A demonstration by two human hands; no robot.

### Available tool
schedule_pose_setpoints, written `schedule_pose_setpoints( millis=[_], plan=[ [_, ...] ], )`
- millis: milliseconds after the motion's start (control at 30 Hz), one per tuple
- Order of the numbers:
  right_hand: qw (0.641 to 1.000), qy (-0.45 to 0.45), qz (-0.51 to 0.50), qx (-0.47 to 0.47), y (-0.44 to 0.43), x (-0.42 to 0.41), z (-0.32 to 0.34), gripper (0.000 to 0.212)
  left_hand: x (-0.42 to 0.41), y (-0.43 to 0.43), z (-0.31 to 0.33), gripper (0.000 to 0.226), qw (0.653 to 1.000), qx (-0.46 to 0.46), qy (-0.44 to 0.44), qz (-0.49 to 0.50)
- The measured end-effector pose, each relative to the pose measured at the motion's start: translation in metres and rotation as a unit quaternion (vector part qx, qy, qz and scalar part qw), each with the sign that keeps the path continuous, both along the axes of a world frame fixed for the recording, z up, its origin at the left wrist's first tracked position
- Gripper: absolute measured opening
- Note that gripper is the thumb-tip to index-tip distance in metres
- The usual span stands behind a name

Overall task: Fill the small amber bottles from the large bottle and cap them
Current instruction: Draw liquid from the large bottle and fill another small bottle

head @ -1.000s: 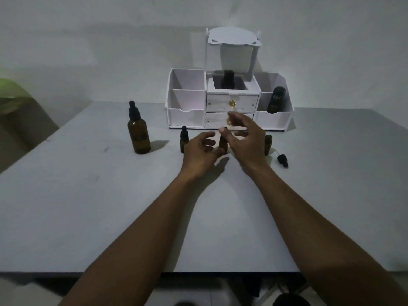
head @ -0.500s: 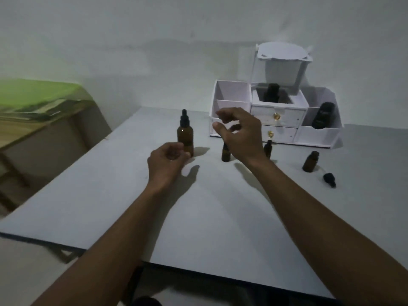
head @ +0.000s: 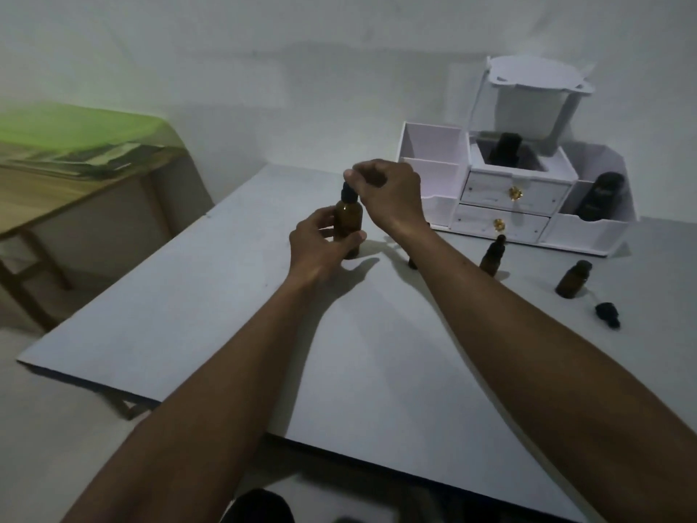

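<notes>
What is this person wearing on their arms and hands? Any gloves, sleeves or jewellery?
Nothing that shows. The left hand and right hand are bare, with no gloves. The left forearm and right forearm are bare too, and no sleeve comes into view. No watch, bracelet or ring can be seen, though the light is dim.

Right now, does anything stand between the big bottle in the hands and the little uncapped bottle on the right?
Yes. Between the large bottle and the uncapped small bottle stand a capped small bottle and a second bottle mostly hidden behind the right forearm, which also crosses that line.
</notes>
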State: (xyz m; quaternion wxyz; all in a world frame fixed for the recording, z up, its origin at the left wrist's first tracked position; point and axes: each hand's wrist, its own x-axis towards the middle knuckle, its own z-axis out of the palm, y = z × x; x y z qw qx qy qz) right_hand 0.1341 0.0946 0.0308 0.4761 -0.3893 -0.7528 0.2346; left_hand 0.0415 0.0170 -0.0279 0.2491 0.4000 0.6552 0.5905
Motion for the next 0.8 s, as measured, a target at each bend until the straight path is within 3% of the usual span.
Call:
schedule_pose_setpoints(
  millis=[167, 800],
  plan=[
    [1.0, -0.007, 0.017, -0.004, -0.0002, -0.0003, 0.0003, 0.019, -0.0032, 0.001, -0.0025, 0.062, 1.0, -0.004, 0.008, -0.009],
    [1.0, 0.002, 0.004, 0.024, 0.0013, -0.0046, -0.0001, 0.016, -0.0024, 0.0015, -0.0021, 0.063, 1.0, -0.013, 0.006, -0.015]
  ],
)
